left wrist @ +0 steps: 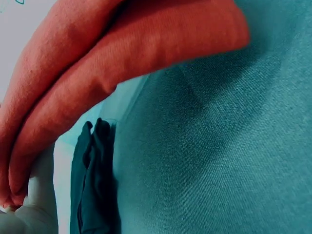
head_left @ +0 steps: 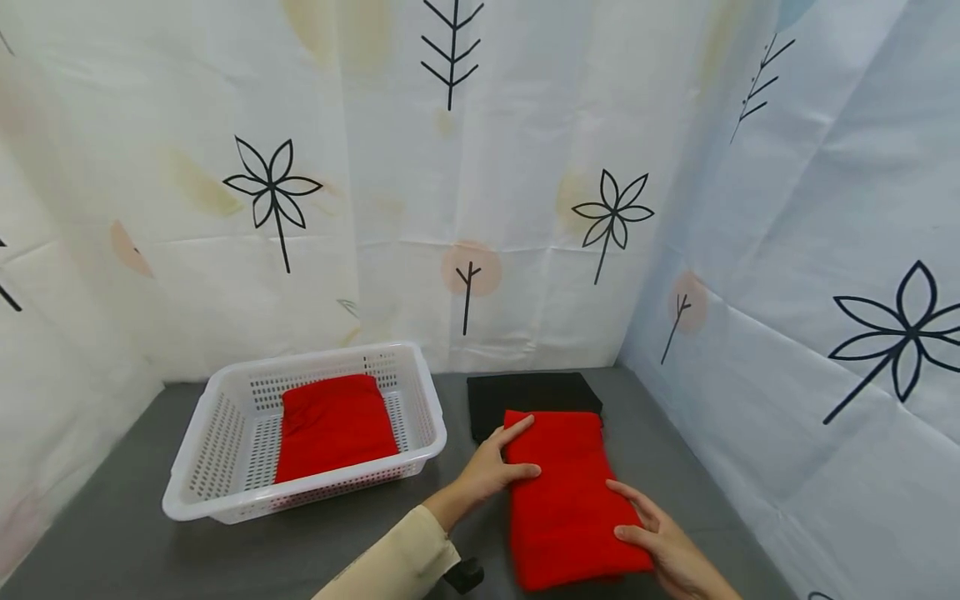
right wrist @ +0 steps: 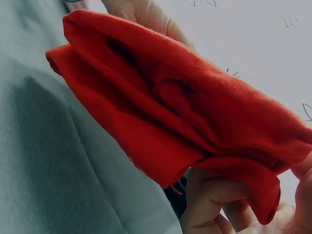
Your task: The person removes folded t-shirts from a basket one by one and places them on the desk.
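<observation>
A folded red cloth (head_left: 562, 500) is held between my two hands; in the wrist views it hangs above the table, its layered edges showing. My left hand (head_left: 486, 473) grips its left edge near the far corner, thumb on top. On the opposite side my right hand (head_left: 663, 537) grips the right edge nearer the front, with fingers curled under the fabric (right wrist: 161, 112) in the right wrist view. Behind it a folded black cloth (head_left: 525, 396) lies on the table, partly covered from sight by the red one.
To the left stands a white perforated plastic basket (head_left: 225, 442), with another folded red cloth (head_left: 337, 429) inside. The grey table (head_left: 112, 533) is bounded at the back and sides by printed white curtains (head_left: 390, 292).
</observation>
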{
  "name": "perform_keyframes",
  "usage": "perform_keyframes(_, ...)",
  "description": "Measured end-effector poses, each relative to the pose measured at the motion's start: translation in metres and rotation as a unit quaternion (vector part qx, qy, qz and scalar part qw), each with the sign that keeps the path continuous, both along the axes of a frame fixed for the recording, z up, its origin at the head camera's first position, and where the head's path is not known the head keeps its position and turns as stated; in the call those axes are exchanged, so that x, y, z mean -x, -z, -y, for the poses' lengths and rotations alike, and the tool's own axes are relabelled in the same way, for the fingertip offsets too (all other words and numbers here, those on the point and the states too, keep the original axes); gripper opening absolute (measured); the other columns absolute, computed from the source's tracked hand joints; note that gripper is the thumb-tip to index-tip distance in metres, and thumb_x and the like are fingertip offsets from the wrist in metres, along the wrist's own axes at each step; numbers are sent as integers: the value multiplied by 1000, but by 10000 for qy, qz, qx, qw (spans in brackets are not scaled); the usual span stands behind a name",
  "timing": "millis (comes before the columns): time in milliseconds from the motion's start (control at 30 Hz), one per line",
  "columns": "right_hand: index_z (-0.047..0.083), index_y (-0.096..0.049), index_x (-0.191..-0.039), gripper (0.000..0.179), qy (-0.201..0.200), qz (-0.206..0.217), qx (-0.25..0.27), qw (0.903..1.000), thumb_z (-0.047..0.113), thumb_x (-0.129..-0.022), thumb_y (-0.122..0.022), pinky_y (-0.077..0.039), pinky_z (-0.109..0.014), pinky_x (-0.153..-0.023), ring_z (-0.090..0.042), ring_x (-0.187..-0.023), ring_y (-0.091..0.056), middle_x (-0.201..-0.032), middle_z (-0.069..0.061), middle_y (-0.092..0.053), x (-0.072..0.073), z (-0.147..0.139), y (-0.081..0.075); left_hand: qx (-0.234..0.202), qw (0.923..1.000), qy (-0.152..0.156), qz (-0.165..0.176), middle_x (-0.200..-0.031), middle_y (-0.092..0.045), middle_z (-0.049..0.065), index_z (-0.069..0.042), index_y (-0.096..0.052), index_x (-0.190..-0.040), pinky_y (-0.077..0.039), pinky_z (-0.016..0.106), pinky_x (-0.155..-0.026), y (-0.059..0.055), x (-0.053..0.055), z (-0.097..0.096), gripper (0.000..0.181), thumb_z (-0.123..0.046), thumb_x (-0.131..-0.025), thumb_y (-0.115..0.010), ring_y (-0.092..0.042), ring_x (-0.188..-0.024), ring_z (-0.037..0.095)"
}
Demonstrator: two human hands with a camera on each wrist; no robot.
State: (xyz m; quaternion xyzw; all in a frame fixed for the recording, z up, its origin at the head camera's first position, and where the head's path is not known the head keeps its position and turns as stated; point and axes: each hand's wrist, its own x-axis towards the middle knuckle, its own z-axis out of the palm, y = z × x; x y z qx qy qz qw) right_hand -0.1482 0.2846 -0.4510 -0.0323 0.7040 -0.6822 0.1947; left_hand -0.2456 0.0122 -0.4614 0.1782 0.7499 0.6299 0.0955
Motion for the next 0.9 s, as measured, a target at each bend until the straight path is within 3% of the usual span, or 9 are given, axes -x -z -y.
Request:
perform_keyframes(100,1,-17,-154,67,21,76,-217,9997,15,-100,-52,-36,-50,-103,-45,-138,-1,-159,-26,7,0,-7,3,59,9998,157,123,-147,-39,16,-28,-46,-148,-54,45,-91,1,1,-5,74,-17,-82,-78,-48,-117,31)
perform_keyframes(333,4,-20,-155,63,14,93,-479,9988,18,-101,-51,-39,-46,-98,-40,-137,-8,-159,-24,4,0,-27,8,273,9978,554,239,-150,-35,11,-32,-45,-148,-59,35,-70,3,5,-16,74,-16,-83,-77,-49,-111,27)
perform_keyframes(567,5,-25,-154,62,152,-55,-1034,9945,21,-100,-51,-40,-49,-97,-38,-134,-22,-157,-26,-8,4,-47,9,325,9980,520,152,-146,-40,10,-31,-46,-148,-57,31,-64,15,15,-36,75,-16,-82,-78,-51,-108,24)
perform_keyframes(667,30,-40,-148,48,101,99,-694,9975,20,-102,-48,-46,-47,-96,-28,-128,-39,-150,-12,-30,6,-55,10,232,9984,487,162,-143,-42,9,-29,-46,-148,-55,29,-60,21,19,-45,75,-14,-82,-79,-52,-105,23)
perform_keyframes(767,51,-50,-128,42,10,395,-32,9992,18,-103,-46,-51,-40,-95,-17,-115,-52,-135,9,-41,7,-62,11,92,9983,528,221,-139,-43,9,-26,-46,-148,-53,28,-58,25,23,-54,76,-12,-81,-79,-53,-101,21)
perform_keyframes(900,54,-53,-119,44,-1,526,470,9975,14,-104,-46,-52,-39,-94,-16,-111,-57,-125,17,-44,7,-69,14,14,9980,569,267,-136,-44,9,-24,-46,-148,-50,27,-57,28,26,-65,77,-9,-81,-80,-53,-97,20)
